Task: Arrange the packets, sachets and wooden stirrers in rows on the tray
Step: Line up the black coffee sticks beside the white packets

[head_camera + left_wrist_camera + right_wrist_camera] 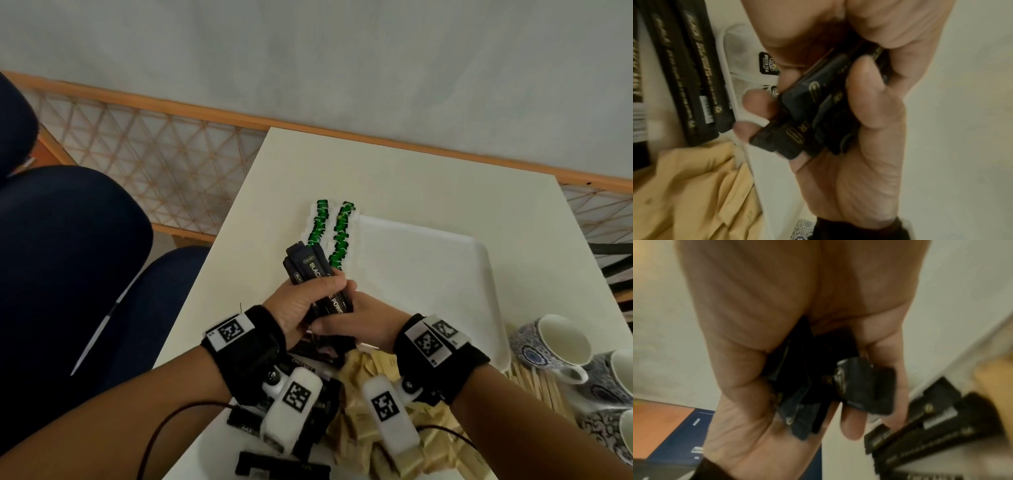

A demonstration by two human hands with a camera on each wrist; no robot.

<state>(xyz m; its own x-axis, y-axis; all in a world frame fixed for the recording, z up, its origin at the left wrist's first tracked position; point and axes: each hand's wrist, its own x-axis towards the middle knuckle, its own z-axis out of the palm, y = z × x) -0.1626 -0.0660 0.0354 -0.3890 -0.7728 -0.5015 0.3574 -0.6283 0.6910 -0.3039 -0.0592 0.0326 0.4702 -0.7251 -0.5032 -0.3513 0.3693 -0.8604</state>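
I clasp a bundle of black sachets (318, 281) in my left hand (301, 305) and right hand (356, 322), squaring them before laying a row on the tray (428, 274) at two o'clock.

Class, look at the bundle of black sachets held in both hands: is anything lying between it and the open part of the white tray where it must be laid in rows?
Nothing visible does. The black sachets are held by the left hand and right hand just above the white tray. Two rows of green sachets fill its left side; the surface to their right looks bare.
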